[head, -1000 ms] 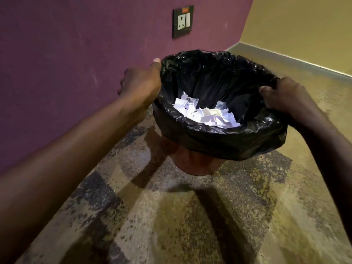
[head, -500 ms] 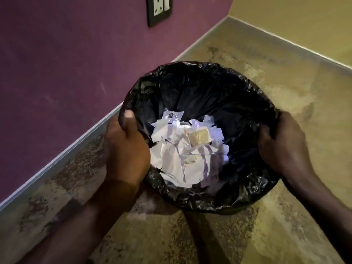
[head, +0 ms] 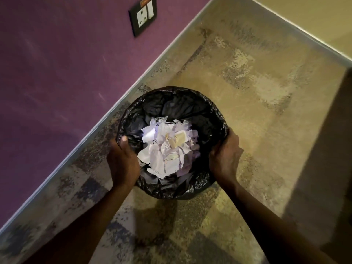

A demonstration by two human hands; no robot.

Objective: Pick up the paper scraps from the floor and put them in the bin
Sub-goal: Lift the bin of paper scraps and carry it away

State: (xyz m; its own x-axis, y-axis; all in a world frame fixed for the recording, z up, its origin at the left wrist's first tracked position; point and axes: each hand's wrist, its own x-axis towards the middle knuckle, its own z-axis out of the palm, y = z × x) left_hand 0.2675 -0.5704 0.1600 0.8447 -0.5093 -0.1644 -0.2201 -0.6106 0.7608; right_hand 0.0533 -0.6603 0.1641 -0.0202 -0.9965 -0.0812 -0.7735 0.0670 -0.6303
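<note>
A round bin lined with a black plastic bag sits low over the mottled floor, seen from straight above. Several white paper scraps lie heaped inside it. My left hand grips the bin's left rim, thumb hooked over the liner edge. On the opposite side my right hand grips the right rim, fingers curled round the outside. I cannot tell whether the bin rests on the floor or is held just above it. No loose scraps show on the floor in view.
A purple wall with a pale skirting strip runs diagonally along the left. A black socket plate is mounted on it. A yellow wall closes the far corner. Patterned tan and grey floor spreads around the bin.
The bin has gone down toward the floor, held in both hands, and my view has tipped to look straight down into it. Both hands keep their grip on the rim.
</note>
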